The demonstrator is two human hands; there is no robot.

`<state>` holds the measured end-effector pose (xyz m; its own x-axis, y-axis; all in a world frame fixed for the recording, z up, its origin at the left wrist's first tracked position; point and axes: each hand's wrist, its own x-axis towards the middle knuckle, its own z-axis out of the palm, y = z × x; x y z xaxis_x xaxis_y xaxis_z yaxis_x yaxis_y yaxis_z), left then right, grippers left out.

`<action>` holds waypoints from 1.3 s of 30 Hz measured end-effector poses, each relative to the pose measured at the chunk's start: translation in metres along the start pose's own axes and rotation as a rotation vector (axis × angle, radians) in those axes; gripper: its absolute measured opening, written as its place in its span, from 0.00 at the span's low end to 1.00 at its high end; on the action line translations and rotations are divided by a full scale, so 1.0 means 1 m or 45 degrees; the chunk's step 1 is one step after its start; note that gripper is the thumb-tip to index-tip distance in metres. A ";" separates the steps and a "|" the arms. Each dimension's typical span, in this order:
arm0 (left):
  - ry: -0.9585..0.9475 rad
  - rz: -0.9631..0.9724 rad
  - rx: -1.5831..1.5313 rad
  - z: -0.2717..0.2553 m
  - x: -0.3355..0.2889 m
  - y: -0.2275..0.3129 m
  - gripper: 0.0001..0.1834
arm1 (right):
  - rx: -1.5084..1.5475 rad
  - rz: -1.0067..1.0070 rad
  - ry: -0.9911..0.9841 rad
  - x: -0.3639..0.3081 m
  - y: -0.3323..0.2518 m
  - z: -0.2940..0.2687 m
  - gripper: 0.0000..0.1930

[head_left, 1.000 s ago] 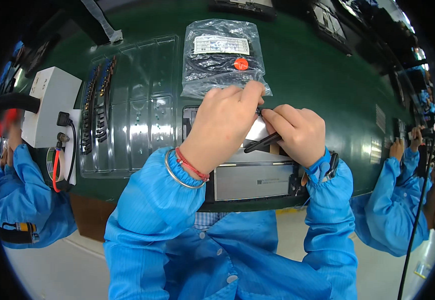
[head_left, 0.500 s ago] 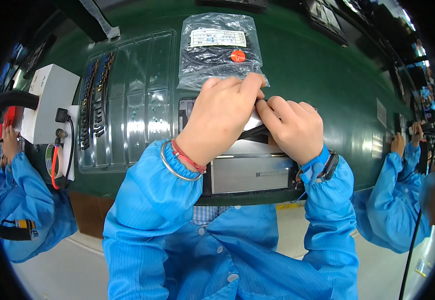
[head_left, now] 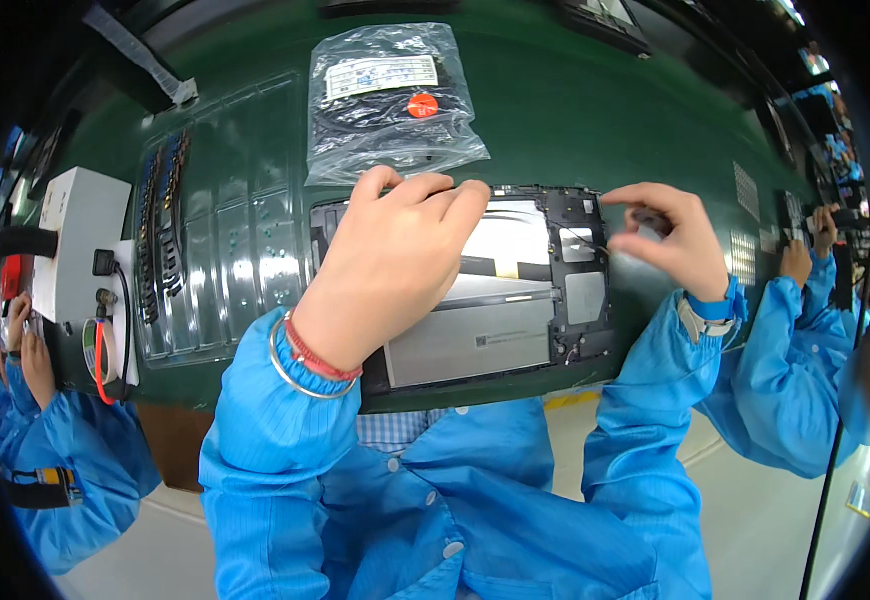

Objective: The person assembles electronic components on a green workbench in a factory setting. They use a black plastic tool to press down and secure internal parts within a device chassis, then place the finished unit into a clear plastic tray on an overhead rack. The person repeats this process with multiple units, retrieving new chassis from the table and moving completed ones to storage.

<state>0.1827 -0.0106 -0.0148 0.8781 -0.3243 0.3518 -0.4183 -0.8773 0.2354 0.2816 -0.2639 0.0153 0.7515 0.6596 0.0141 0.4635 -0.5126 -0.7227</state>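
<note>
An opened tablet-like device lies on the green bench in front of me, showing silver panels and a black frame with small boards and cables. My left hand rests over its left part, fingers curled downward; the hand itself hides the fingertips and whatever they grip. Across the silver middle runs a black strip with a pale patch. Just off the device's right edge is my right hand, slightly blurred, its thumb and forefinger apart. A small dark shape shows between those fingers, too unclear to name.
Behind the device lies a clear plastic bag of black parts with a white label and orange dot. Left of it is a clear tray holding dark strips. A white box stands farther left. Other people in blue work on both sides.
My right hand has moved away from the left hand to the device's right side, and its fingers have parted. The device's right part is now uncovered. The whole view has shifted slightly.
</note>
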 end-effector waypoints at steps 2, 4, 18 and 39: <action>-0.001 0.018 -0.025 -0.002 -0.001 -0.001 0.22 | -0.081 0.037 -0.122 0.000 -0.005 0.002 0.13; -0.028 0.016 -0.066 -0.007 -0.003 -0.004 0.24 | -0.276 0.124 -0.285 0.003 -0.012 0.003 0.09; -0.100 0.074 -0.020 -0.006 -0.004 -0.008 0.20 | 0.284 0.157 0.264 0.005 0.004 0.020 0.08; -0.158 0.275 0.399 -0.015 0.010 0.006 0.14 | -0.215 0.205 0.291 0.004 -0.007 0.030 0.10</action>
<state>0.1851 -0.0134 0.0040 0.8069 -0.5369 0.2465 -0.5224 -0.8433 -0.1267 0.2674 -0.2416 -0.0002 0.8985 0.4322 0.0772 0.3871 -0.6969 -0.6038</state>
